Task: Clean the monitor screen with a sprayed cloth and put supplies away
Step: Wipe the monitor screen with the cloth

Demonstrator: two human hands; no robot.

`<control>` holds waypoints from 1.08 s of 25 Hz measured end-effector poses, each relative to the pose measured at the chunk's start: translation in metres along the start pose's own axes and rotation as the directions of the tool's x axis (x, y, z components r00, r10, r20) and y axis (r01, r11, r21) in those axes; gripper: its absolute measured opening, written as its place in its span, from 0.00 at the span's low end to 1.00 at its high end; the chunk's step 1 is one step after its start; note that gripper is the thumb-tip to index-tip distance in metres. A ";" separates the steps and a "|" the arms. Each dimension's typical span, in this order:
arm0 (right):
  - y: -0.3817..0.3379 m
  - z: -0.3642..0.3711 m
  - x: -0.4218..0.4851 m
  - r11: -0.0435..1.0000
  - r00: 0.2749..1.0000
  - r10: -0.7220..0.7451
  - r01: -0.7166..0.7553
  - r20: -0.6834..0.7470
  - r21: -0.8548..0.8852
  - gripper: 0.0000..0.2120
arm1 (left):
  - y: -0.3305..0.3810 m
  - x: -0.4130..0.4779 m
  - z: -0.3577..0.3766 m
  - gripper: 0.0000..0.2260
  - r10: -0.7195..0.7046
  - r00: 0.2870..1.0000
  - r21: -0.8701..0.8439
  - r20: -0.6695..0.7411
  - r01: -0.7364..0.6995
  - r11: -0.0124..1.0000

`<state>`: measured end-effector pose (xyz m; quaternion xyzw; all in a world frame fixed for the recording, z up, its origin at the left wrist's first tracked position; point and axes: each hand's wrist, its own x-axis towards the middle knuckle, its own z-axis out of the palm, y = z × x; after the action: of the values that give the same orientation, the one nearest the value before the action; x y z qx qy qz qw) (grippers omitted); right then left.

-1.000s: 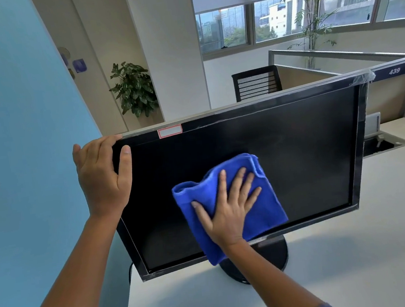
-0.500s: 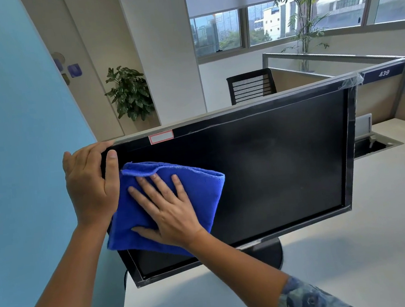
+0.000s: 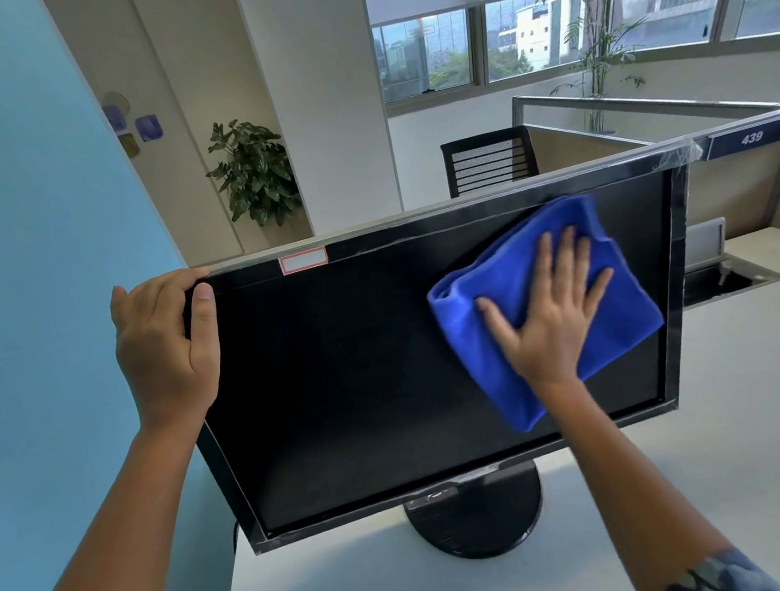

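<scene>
A black monitor (image 3: 353,376) with a dark screen stands on a round base (image 3: 476,517) on the white desk (image 3: 713,454). My left hand (image 3: 165,348) grips its top left corner, thumb on the front bezel. A folded blue cloth (image 3: 489,294) lies flat against the upper right part of the screen. My right hand (image 3: 549,322) presses on the cloth with spread fingers. No spray bottle is in view.
A light blue partition (image 3: 40,284) stands close on the left. A cable hatch (image 3: 733,278) is sunk into the desk behind the monitor's right edge. Beyond are cubicle dividers (image 3: 651,142), a black office chair (image 3: 490,164), potted plants (image 3: 255,174) and windows.
My right hand has swept the cloth from the screen's middle to its left edge, then across to the upper right. My left hand has stayed on the top left corner.
</scene>
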<state>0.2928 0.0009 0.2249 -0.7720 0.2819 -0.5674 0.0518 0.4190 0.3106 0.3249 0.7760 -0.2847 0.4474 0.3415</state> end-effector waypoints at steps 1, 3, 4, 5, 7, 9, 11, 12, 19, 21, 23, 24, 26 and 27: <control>0.015 -0.002 0.008 0.998 0.998 0.058 -0.058 0.000 -0.003 0.43 | 0.000 0.000 0.001 0.21 -0.002 1.000 0.004 -0.006 0.002 1.000; 0.040 -0.005 0.019 0.991 0.991 0.135 -0.135 -0.006 -0.009 0.42 | 0.000 -0.001 0.001 0.21 -0.006 1.000 0.011 -0.015 0.006 1.000; 0.051 -0.005 0.021 0.988 0.988 0.157 -0.157 -0.010 -0.008 0.41 | 0.000 -0.001 0.002 0.21 -0.007 1.000 0.014 -0.020 0.008 1.000; 0.059 -0.005 0.020 0.985 0.985 0.170 -0.170 -0.015 -0.004 0.40 | 0.001 -0.001 0.002 0.21 -0.009 1.000 0.015 -0.023 0.009 1.000; 0.070 -0.003 0.012 0.983 0.983 0.182 -0.182 -0.021 0.002 0.38 | 0.001 -0.001 0.003 0.20 -0.011 1.000 0.016 -0.028 0.011 1.000; 0.076 0.000 -0.002 0.981 0.981 0.194 -0.194 -0.009 0.005 0.36 | 0.001 -0.002 0.003 0.20 -0.009 0.999 0.017 -0.033 0.009 1.000; 0.083 0.002 -0.023 0.978 0.977 0.210 -0.210 0.027 0.009 0.35 | 0.001 -0.002 0.004 0.20 -0.006 0.999 0.020 -0.034 0.007 1.000; 0.087 0.003 -0.036 0.976 0.975 0.217 -0.217 0.051 0.010 0.35 | 0.002 -0.003 0.004 0.20 -0.005 0.999 0.021 -0.036 0.005 1.000; 0.107 0.003 -0.111 0.944 0.928 0.325 -0.331 0.179 0.002 0.35 | 0.002 -0.004 0.004 0.18 0.010 0.999 0.013 -0.045 -0.010 1.000; 0.105 0.001 -0.113 0.932 0.915 0.354 -0.362 0.193 0.009 0.34 | 0.002 -0.004 0.004 0.17 0.008 0.999 0.019 -0.037 -0.007 1.000; 0.095 0.001 -0.113 0.918 0.904 0.379 -0.395 0.198 0.046 0.33 | 0.002 -0.004 0.003 0.16 0.009 1.000 0.018 -0.030 -0.008 1.000; 0.088 0.001 -0.115 0.912 0.900 0.386 -0.406 0.204 0.065 0.33 | 0.002 -0.004 0.003 0.16 0.009 1.000 0.014 -0.028 -0.009 1.000; 0.070 0.001 -0.125 0.911 0.896 0.382 -0.407 0.225 0.074 0.33 | 0.003 -0.003 0.002 0.16 0.009 1.000 0.007 -0.026 -0.009 1.000; 0.062 0.001 -0.132 0.913 0.895 0.378 -0.403 0.236 0.065 0.33 | 0.003 -0.003 0.002 0.16 0.009 1.000 0.007 -0.024 -0.009 1.000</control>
<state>0.2444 0.0140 0.0874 -0.7530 0.3914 -0.4720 0.2389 0.4161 0.3078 0.3226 0.7704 -0.2826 0.4591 0.3403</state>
